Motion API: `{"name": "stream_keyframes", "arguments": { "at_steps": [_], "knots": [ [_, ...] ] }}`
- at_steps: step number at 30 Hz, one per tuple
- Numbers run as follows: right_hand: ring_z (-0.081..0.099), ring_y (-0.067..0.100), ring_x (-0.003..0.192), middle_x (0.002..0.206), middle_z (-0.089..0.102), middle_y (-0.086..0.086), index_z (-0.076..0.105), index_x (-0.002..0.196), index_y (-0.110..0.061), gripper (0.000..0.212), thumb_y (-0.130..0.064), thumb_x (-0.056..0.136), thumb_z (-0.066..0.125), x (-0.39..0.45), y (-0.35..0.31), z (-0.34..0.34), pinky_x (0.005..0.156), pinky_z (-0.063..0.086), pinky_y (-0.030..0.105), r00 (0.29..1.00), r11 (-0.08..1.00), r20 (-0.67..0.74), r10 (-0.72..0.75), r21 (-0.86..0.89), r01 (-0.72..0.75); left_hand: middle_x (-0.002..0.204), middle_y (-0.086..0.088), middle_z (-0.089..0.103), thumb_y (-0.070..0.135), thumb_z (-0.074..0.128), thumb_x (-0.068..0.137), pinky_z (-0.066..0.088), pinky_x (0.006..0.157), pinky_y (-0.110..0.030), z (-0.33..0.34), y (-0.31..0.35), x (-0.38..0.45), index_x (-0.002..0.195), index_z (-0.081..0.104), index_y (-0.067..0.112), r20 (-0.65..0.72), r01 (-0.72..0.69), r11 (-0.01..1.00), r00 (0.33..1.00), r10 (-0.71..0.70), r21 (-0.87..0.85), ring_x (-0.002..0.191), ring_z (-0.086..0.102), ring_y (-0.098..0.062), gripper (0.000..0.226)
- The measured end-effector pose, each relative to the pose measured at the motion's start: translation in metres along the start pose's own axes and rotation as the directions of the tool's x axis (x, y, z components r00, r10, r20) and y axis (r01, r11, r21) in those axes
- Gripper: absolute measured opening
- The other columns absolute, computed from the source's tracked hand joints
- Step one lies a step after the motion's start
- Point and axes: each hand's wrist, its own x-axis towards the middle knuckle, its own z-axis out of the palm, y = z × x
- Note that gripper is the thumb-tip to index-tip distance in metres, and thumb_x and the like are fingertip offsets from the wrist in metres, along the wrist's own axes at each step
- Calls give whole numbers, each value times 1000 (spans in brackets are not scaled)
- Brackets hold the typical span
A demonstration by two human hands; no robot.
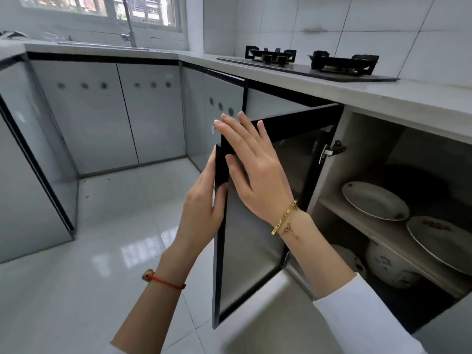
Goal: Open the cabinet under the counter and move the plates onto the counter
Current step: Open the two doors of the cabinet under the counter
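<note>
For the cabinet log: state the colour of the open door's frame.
Black, around a grey frosted panel on the cabinet door; head view, the only one, shows it.

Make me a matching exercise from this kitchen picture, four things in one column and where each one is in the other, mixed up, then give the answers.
Things:
1. gas stove
2. plates
3. tap
4. right hand

Places:
A. on the cabinet shelf
B. flat against the inner face of the cabinet door
C. by the window
D. on the counter

Pairs: 1-D, 2-A, 3-C, 4-B
</note>
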Motion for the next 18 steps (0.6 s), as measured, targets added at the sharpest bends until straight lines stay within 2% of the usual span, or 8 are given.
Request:
{"name": "stream_keyframes", "arguments": {
  "at_steps": [4, 13, 18],
  "knots": [
    [14, 18, 147, 152, 34, 2, 36, 144, -12, 48, -10, 96, 42, 16, 6, 28, 121, 13, 44, 1000, 1000, 16, 23, -1, -23, 157, 0, 33, -8, 44, 94, 32, 115, -22, -8, -22, 16, 154, 19, 9, 23, 19, 1000, 1000, -19, -2, 142, 34, -6, 67],
    [14, 19, 147, 154, 29, 0, 31, 146, -16, 51, -14, 96, 40, 38, 16, 57, 122, 8, 38, 998, 996, 54, 41, -86, -36, 153, 7, 37, -10, 45, 90, 37, 112, -24, -14, -50, 38, 154, 22, 15, 10, 91, 996, 996, -91, -2, 139, 41, -8, 72],
    [8, 17, 148, 157, 23, -1, 25, 148, -18, 54, -14, 96, 40, 35, 17, 49, 122, 7, 39, 994, 997, 107, 35, -69, -27, 149, 12, 35, -10, 47, 90, 34, 108, -14, -12, -48, 35, 154, 21, 15, 6, 94, 996, 996, -94, 13, 135, 41, -4, 73]
  ]
}}
